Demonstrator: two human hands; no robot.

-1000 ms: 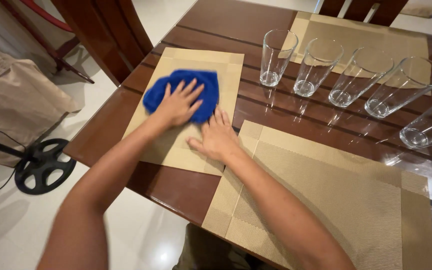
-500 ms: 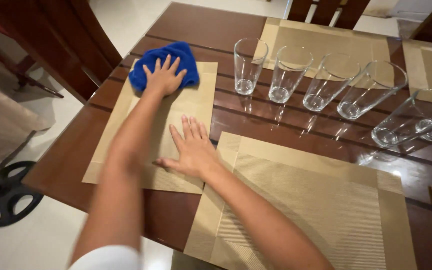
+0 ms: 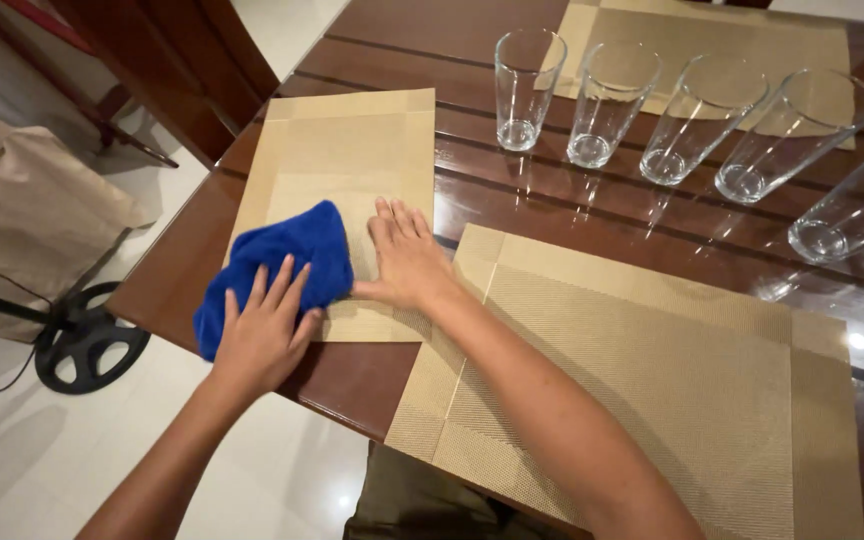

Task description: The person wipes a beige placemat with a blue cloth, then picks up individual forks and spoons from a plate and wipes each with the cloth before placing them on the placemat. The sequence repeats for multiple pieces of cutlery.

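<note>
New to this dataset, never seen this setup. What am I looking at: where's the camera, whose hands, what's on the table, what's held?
There is no machine here: a person works with two bare hands, and the one camera sits on their head, looking down at a dark brown wooden table.

The left hand presses flat on a blue cloth at the near edge of a tan woven placemat. The right hand lies flat and open on the same placemat, beside the cloth, and holds nothing.

A larger placemat lies nearer the person. Behind it, a row of empty clear drinking glasses stands on the wood. On the floor at the left is the round black base of a fan.
</note>
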